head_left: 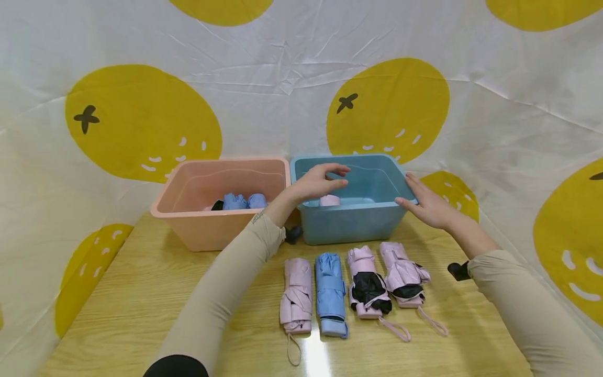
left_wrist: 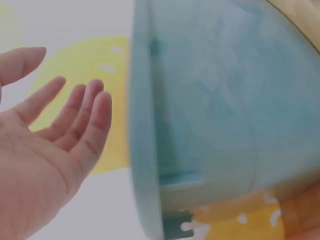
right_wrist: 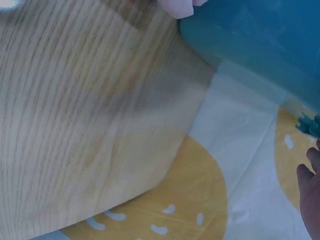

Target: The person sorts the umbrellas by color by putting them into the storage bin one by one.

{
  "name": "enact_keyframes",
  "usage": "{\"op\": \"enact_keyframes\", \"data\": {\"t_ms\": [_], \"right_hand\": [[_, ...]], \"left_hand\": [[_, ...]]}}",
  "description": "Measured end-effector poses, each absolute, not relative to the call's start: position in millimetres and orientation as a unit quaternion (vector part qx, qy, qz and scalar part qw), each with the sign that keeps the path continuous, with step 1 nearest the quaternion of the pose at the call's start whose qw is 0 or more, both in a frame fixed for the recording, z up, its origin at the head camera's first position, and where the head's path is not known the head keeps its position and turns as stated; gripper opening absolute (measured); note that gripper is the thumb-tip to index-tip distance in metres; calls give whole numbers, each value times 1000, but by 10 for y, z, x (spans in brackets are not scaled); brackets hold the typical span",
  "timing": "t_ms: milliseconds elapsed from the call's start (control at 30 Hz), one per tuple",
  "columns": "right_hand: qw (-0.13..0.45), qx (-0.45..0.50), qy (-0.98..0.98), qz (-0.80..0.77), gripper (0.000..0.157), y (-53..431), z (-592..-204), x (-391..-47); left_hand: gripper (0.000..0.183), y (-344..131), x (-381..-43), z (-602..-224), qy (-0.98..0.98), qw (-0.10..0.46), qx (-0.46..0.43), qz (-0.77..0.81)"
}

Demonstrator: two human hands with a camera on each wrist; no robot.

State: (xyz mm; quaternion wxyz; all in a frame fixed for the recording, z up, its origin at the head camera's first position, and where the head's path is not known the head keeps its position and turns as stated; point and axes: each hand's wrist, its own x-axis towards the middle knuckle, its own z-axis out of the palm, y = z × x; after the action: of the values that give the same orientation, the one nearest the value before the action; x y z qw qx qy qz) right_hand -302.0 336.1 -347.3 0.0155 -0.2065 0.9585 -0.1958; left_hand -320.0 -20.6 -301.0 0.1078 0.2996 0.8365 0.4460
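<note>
My left hand hovers over the left part of the blue bin, its fingers loosely spread and holding nothing. In the left wrist view, the open palm shows beside the bin's rim. My right hand rests at the bin's right front corner, thumb at the rim and fingers along the side. Inside this bin, a pink folded umbrella shows partly behind the front wall. Before the bin lie a pink folded umbrella, a blue one and two pink ones with black undersides.
A peach bin stands left of the blue one, with blue folded umbrellas inside. Both bins stand on a wooden table. Behind them hangs a white cloth with yellow fruit prints. The table's right edge shows in the right wrist view.
</note>
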Motion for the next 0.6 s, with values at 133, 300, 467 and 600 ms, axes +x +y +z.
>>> {"op": "enact_keyframes", "data": {"t_ms": [133, 300, 467, 600], "right_hand": [[15, -206, 958, -199, 86, 3364, -3485, -3023], [19, -201, 958, -204, 86, 3373, -3493, -3029], [22, -200, 957, -207, 86, 3366, -3497, -3047], [23, -199, 957, -209, 87, 3371, -3497, -3047]], "left_hand": [[48, -344, -2939, -2991, 815, 69, 283, 500], [45, -485, -2603, -3054, 792, 14, 257, 554], [43, -609, -2324, -3255, 773, -18, 243, 586], [41, -718, -2156, -3458, 776, -34, 234, 584]]}}
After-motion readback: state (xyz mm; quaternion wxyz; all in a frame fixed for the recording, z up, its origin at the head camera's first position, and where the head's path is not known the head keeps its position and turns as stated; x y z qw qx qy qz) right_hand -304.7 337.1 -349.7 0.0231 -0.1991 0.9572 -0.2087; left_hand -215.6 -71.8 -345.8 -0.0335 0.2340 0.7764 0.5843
